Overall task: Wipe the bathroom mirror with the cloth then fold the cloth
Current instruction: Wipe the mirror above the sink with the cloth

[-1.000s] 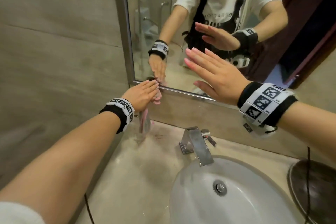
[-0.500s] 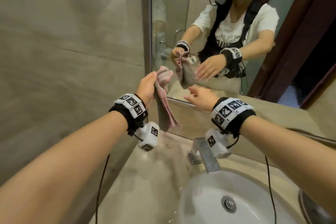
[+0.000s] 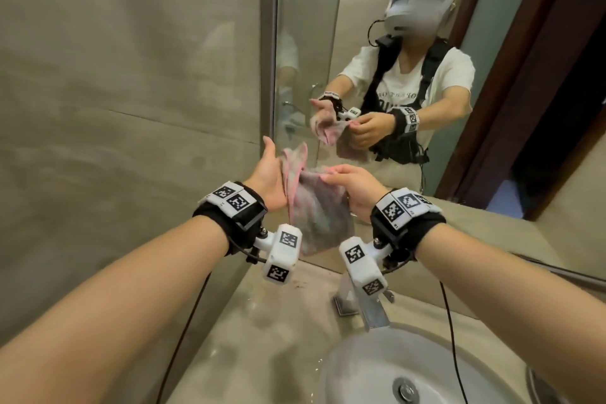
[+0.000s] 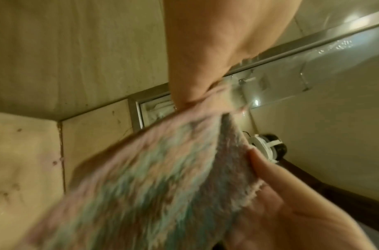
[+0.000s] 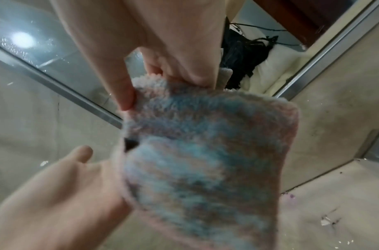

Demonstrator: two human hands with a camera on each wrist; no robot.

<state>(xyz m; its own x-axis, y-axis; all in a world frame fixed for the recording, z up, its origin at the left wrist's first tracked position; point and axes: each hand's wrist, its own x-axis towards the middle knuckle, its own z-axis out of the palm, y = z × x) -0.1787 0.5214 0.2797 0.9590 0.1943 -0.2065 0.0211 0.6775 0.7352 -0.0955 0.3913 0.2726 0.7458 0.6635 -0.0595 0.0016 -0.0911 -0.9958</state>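
A fluffy pink-and-blue cloth hangs between my hands, in front of the mirror's lower left corner and above the counter. My left hand has its palm turned toward the cloth and its thumb pointing up; the cloth lies against the palm and over the fingers. In the right wrist view the left hand looks spread, with the cloth covering its fingers. My right hand pinches the cloth's top edge between thumb and fingers. In the left wrist view the cloth is blurred.
A chrome faucet and a white basin sit below my right hand on a beige stone counter. A tiled wall closes the left side. The mirror reflects a person and a dark door frame.
A second ago my left hand held the cloth at the mirror's bottom corner and my right hand hovered flat. The cloth has come off the glass, and now my right hand pinches it too.
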